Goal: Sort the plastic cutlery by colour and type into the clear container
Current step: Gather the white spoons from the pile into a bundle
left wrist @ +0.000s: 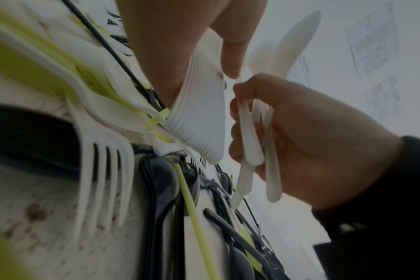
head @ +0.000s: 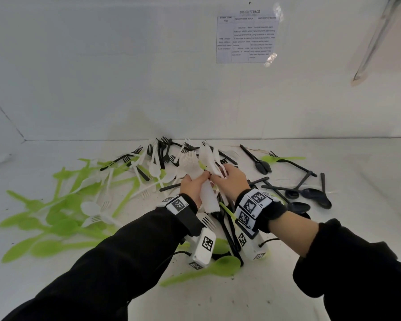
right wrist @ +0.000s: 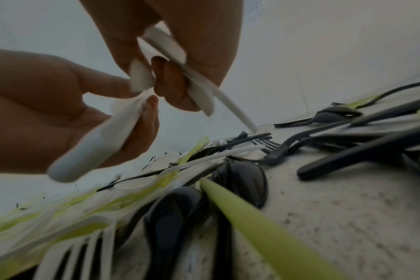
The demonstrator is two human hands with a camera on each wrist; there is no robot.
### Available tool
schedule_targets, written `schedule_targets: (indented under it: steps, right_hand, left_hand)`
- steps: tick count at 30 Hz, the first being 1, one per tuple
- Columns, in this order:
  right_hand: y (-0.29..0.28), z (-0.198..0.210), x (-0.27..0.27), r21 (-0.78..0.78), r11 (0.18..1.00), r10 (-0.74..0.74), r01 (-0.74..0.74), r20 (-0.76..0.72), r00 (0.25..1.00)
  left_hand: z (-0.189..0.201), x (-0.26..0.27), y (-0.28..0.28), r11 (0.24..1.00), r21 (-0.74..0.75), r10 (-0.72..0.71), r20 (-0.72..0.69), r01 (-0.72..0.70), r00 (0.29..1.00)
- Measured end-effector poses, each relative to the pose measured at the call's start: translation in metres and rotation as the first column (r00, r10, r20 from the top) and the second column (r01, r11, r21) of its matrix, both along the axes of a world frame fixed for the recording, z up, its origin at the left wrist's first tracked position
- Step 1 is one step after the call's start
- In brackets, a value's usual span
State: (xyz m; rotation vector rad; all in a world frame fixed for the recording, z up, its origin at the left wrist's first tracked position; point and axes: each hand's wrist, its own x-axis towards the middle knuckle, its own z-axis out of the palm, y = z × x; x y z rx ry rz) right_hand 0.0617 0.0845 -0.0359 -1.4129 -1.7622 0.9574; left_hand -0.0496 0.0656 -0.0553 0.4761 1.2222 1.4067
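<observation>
Head view: left hand clamped on stacked white forks, right hand on loose white cutlery, above the pile; bare worktop nearside

Left wrist view: right fingers curled round white handles

Right wrist view: left fingers wrapped round fork stack, black spoons below

Black long sleeves cover both arms, and behind each hand sits a black wrist strap bearing white panels printed with black square code markers, with a white marker-covered camera box and thin black cable hanging beneath each strap.
</observation>
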Motion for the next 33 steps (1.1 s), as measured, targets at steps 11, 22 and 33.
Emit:
schedule_targets:
  steps: [11,22,33]
  right_hand:
    - [-0.009,-0.002,0.013,-0.001,0.993,0.121,-0.121,0.015,0.993]
    - [-0.006,0.005,0.020,-0.144,0.989,0.024,-0.038,-0.094,0.995]
    - [-0.005,0.001,0.033,-0.124,0.989,0.078,-0.081,-0.025,0.997]
  left_hand:
    - [0.004,0.008,-0.003,1.000,-0.005,-0.015,-0.003,0.015,1.000]
    - [0.005,0.026,-0.005,0.994,0.007,-0.107,0.059,0.107,0.992]
    - [0.010,0.042,-0.008,0.998,0.023,-0.064,0.090,0.063,0.994]
